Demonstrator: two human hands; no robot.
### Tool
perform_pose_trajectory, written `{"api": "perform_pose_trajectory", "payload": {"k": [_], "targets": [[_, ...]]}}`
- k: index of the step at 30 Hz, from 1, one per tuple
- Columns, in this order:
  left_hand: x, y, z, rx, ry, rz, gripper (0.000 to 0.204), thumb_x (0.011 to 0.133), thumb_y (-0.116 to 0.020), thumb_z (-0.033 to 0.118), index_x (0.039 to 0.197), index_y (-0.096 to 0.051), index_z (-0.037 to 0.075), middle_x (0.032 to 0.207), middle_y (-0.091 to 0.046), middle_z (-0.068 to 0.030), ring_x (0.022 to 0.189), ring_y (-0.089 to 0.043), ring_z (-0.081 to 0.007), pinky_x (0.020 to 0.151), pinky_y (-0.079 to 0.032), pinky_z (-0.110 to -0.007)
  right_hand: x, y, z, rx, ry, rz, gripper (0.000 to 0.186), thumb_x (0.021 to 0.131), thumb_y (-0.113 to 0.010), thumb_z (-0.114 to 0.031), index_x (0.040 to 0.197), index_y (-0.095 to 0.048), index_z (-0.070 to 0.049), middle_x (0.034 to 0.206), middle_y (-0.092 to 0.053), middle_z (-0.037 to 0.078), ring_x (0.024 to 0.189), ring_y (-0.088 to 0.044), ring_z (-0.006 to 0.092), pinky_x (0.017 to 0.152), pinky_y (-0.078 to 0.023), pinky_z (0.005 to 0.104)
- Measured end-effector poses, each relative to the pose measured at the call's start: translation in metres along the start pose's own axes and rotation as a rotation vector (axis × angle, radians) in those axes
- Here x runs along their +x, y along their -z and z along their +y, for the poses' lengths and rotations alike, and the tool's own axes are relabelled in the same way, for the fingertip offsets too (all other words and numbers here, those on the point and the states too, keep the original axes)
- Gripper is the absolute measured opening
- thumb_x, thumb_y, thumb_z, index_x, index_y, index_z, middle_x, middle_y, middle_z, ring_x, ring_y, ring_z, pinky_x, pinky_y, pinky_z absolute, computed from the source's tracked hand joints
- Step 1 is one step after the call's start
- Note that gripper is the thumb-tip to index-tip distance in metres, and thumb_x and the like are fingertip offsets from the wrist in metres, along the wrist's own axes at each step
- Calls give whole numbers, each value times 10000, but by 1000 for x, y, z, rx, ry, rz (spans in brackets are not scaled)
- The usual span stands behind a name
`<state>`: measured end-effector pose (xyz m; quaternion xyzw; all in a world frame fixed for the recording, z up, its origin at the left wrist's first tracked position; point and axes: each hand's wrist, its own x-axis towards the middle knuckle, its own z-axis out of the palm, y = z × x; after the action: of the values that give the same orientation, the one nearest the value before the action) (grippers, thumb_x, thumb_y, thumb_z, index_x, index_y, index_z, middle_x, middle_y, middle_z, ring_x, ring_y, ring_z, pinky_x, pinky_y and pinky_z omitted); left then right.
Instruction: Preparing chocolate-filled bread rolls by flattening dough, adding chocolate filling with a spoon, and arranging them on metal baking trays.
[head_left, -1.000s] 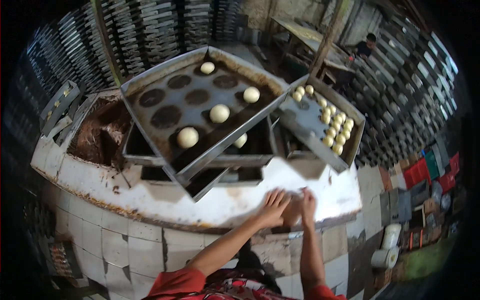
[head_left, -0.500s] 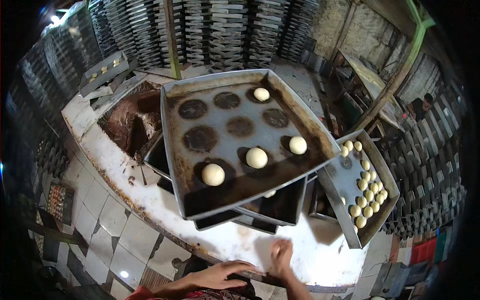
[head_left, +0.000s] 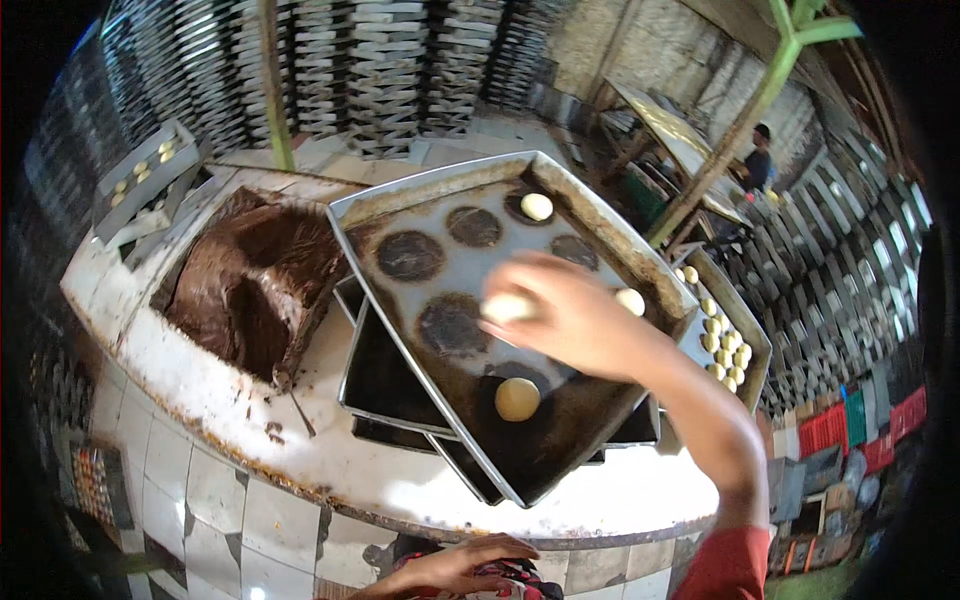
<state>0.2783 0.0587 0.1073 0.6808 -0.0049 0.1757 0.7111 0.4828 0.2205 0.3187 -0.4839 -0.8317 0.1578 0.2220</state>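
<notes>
In the head view, the right hand (head_left: 570, 320) is reaching out over a large greased baking tray (head_left: 400, 205), its fingers curled loosely around a pale dough ball (head_left: 507, 307) that is sitting at the fingertips. The hand is blurring with motion, so how firmly it is gripping is hard to make out. The hand and forearm are covering part of the tray's far right side. Just below the hand a second dough ball (head_left: 517, 398) is lying on the tray; beyond the hand another (head_left: 537, 206) is resting near the far rim, and one more (head_left: 630, 301) is peeking out just right of the knuckles. The left hand (head_left: 460, 565) is hanging low at the picture's bottom edge, partly cut off, fingers spread and holding nothing that shows.

The tray is sitting tilted on a stack of darker trays (head_left: 385, 375) upon a white counter (head_left: 240, 410) with a tiled front. Left of the hand, a bin of brown filling (head_left: 250, 290) is standing. Right of the forearm, a smaller tray (head_left: 745, 340) is holding many small dough pieces. Stacked trays (head_left: 380, 60) are lining the back wall, and a person (head_left: 757, 160) is standing far off to the right.
</notes>
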Motion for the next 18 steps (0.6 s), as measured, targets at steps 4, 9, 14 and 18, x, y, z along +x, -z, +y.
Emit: {"api": "perform_pose_trajectory", "payload": {"k": [4,9,14,18], "targets": [[21,-7,17,9,80,-28,426,838,-650,165,1213,-515,14,1169,-557,-140,1099,-522,-262,921,-414,-392,25,-73,71,-259,1,-124,401,794,-673,-345,1012,-551,-31,1001,-554,151,955,-559,335,801,-453,424],[-6,-44,8,-698,163,416,330,841,-546,48,1154,-501,-47,1192,-510,-235,1089,-506,-318,943,-394,-437,-79,9,37,-146,-40,453,250,843,-626,-280,945,-580,-57,900,-579,97,821,-596,297,702,-497,365],[45,-70,-3,48,213,515,295,861,-541,144,1098,-537,-32,1024,-609,-192,1011,-554,-281,956,-377,-428,-305,101,277,-284,-842,261,156,775,-583,-99,913,-628,-42,845,-639,154,746,-616,302,673,-477,386],[57,-95,0,329,221,747,216,917,-484,130,1072,-577,12,1035,-610,-152,1007,-556,-304,981,-362,-435,-409,78,386,-481,-778,-84,186,713,-509,-33,880,-588,-10,880,-636,173,864,-599,343,712,-478,422]]}}
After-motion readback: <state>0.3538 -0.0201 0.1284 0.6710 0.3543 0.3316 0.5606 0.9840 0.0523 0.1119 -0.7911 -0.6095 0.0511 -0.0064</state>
